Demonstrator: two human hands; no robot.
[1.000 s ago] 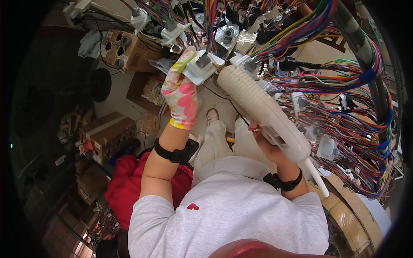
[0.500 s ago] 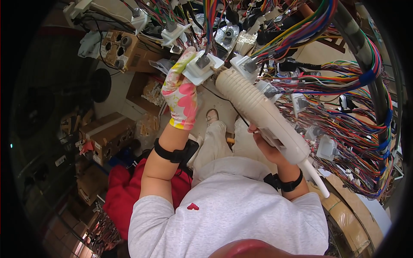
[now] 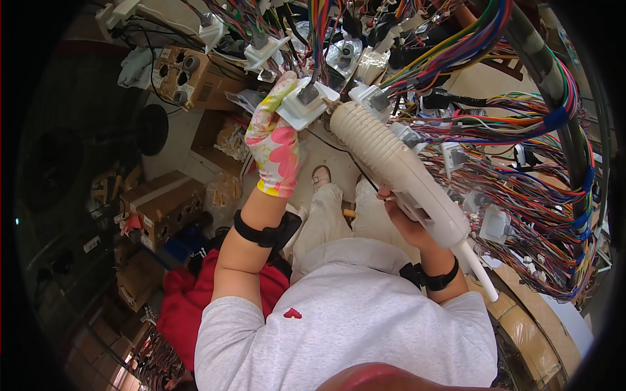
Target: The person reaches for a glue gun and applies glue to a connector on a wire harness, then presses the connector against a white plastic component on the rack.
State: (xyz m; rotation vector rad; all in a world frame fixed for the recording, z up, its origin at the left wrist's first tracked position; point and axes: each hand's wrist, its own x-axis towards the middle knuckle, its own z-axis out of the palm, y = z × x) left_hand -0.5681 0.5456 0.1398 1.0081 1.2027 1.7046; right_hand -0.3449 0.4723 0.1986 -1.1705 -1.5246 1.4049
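Note:
My left hand (image 3: 275,144), in a pink and yellow patterned glove, grips a white plastic connector block (image 3: 305,103) that hangs from a bundle of coloured wires. My right hand (image 3: 405,221) is bare and closed around the handle of a long white ribbed glue-gun-like tool (image 3: 391,163). The tool's front end touches the connector block. A white hose (image 3: 481,274) leaves the tool's rear. Both wrists wear black bands.
A thick loom of many-coloured wires (image 3: 541,163) with several white connectors arches overhead and down the right. Cardboard boxes (image 3: 195,75) stand on the floor at upper left, another box (image 3: 163,205) at left. A red bag (image 3: 189,300) lies beside my legs.
The tool's front end has moved slightly left and closer to the connector block. My left hand stays on the block.

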